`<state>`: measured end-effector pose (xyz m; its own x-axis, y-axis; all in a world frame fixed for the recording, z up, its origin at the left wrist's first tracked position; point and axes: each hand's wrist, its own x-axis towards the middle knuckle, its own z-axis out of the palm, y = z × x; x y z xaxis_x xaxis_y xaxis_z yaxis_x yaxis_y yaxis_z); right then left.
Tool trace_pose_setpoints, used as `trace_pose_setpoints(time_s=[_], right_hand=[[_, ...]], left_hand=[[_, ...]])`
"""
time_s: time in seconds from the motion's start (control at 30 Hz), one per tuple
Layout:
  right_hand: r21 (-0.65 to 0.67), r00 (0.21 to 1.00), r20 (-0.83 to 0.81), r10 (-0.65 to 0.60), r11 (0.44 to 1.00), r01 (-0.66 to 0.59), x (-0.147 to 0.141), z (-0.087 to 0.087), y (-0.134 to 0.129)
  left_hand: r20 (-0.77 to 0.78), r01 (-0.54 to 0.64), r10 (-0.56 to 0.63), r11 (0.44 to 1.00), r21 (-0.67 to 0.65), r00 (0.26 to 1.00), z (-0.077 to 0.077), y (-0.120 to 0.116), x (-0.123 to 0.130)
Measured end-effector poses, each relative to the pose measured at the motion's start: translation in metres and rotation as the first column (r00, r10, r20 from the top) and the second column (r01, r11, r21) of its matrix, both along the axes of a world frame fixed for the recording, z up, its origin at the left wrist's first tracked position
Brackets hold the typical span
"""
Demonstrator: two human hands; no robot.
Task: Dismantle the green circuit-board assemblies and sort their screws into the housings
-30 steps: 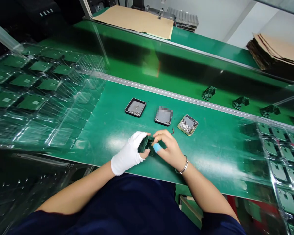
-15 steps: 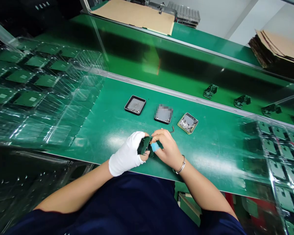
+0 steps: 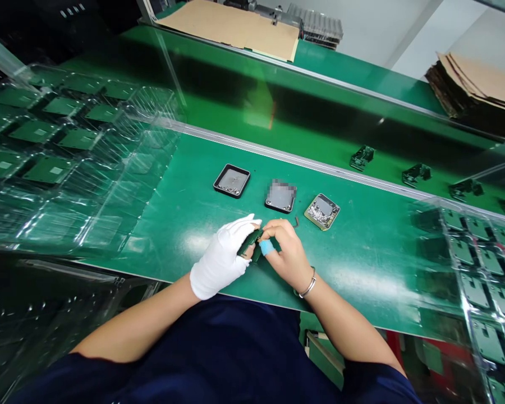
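A small green circuit board (image 3: 248, 244) is pinched between the thumb and fingers of my left hand (image 3: 223, 255), which wears a white glove with bare fingertips. My right hand (image 3: 288, 252), with blue tape around one finger, closes its fingertips at the board's right edge. Whatever tiny part those fingertips hold is hidden. Beyond my hands lie a black square tray of small screws (image 3: 232, 180), a second dark tray (image 3: 281, 197) and a yellowish-edged tray full of shiny metal bits (image 3: 322, 211). A small bent hex key (image 3: 296, 221) rests near my right hand.
Clear plastic blister trays (image 3: 109, 185) with green boards are stacked at the left. More such trays (image 3: 488, 269) stand at the right. Several assembled boards (image 3: 362, 157) sit behind the metal rail (image 3: 278, 154). Cardboard sheets (image 3: 480, 90) are piled at the upper right.
The circuit board has turned in my left hand, and the gloved fingers now reach further over its top. My right hand has shifted slightly and stays at the board's edge.
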<state>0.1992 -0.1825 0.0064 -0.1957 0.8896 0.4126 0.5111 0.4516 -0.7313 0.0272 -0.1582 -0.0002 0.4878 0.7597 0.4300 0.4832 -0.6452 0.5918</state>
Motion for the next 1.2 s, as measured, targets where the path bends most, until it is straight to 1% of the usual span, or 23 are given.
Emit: trace_pose_setpoints(time_s=[0.13,0.27,0.37,0.43,0.5,0.53,0.6,0.63,0.7,0.73,0.8,0.83,0.87,0.93,1.0,1.03,1.1,1.13,1.2], right_hand=[[-0.005,1.000,0.004,-0.005,1.000,0.005,-0.001,-0.001,-0.002],[-0.014,1.000,0.011,-0.006,1.000,0.007,-0.002,-0.003,-0.003],[0.011,0.999,0.042,-0.029,1.000,0.028,-0.002,-0.009,-0.005],[0.020,0.995,0.080,-0.061,0.998,0.060,-0.003,-0.013,-0.006],[-0.002,0.991,0.113,-0.068,0.998,0.068,-0.003,-0.015,-0.006],[-0.025,0.992,0.119,-0.053,0.998,0.056,-0.002,-0.015,-0.005],[-0.064,0.995,0.101,-0.024,0.997,0.031,0.005,-0.011,0.001],[-0.074,0.995,0.089,-0.032,0.997,0.039,0.011,-0.008,0.007],[-0.071,0.988,0.111,-0.106,0.991,0.114,0.028,-0.002,0.023],[-0.057,0.974,0.158,-0.160,0.984,0.171,0.038,0.002,0.034],[-0.030,0.914,0.328,-0.240,0.964,0.264,0.056,0.006,0.058],[-0.025,0.862,0.440,-0.251,0.956,0.291,0.063,0.007,0.070],[-0.023,0.797,0.552,-0.245,0.951,0.309,0.068,0.007,0.081],[-0.018,0.639,0.741,-0.209,0.944,0.330,0.069,0.004,0.099],[0.003,0.494,0.853,-0.171,0.946,0.323,0.062,-0.001,0.111],[0.014,0.442,0.883,-0.159,0.949,0.314,0.057,-0.004,0.115],[0.029,0.380,0.913,-0.149,0.953,0.302,0.049,-0.009,0.120],[0.033,0.368,0.918,-0.149,0.953,0.302,0.047,-0.011,0.122],[0.032,0.369,0.917,-0.151,0.950,0.309,0.045,-0.011,0.124]], left_hand=[[-0.028,-0.024,0.027,0.994,0.105,0.999,0.005,0.007,0.004],[-0.066,-0.037,0.053,0.975,0.220,0.996,0.011,0.009,0.007],[-0.113,-0.093,0.129,0.956,0.277,0.985,0.008,0.004,0.012],[-0.133,-0.146,0.188,0.951,0.274,0.973,0.003,-0.002,0.016],[-0.127,-0.176,0.211,0.955,0.241,0.969,-0.004,-0.006,0.019],[-0.114,-0.173,0.199,0.963,0.205,0.973,-0.008,-0.008,0.019],[-0.070,-0.134,0.142,0.985,0.104,0.987,-0.015,-0.008,0.017],[-0.045,-0.110,0.112,0.993,0.045,0.993,-0.018,-0.007,0.015],[-0.007,-0.064,0.064,0.995,-0.071,0.998,-0.024,-0.004,0.010],[0.003,-0.053,0.054,0.991,-0.125,0.999,-0.026,-0.002,0.006],[0.011,-0.049,0.053,0.973,-0.226,0.999,-0.029,0.000,0.000],[0.017,-0.046,0.052,0.963,-0.266,0.998,-0.030,0.001,-0.002],[0.026,-0.041,0.051,0.955,-0.294,0.998,-0.030,0.002,-0.004],[0.052,-0.028,0.047,0.951,-0.309,0.998,-0.030,0.002,-0.008],[0.074,-0.029,0.054,0.953,-0.302,0.996,-0.029,0.002,-0.010],[0.080,-0.037,0.064,0.952,-0.303,0.995,-0.029,0.003,-0.012],[0.092,-0.047,0.081,0.947,-0.318,0.993,-0.029,0.004,-0.014],[0.101,-0.044,0.082,0.944,-0.328,0.992,-0.029,0.005,-0.015],[0.127,-0.020,0.068,0.939,-0.343,0.990,-0.029,0.006,-0.018]])
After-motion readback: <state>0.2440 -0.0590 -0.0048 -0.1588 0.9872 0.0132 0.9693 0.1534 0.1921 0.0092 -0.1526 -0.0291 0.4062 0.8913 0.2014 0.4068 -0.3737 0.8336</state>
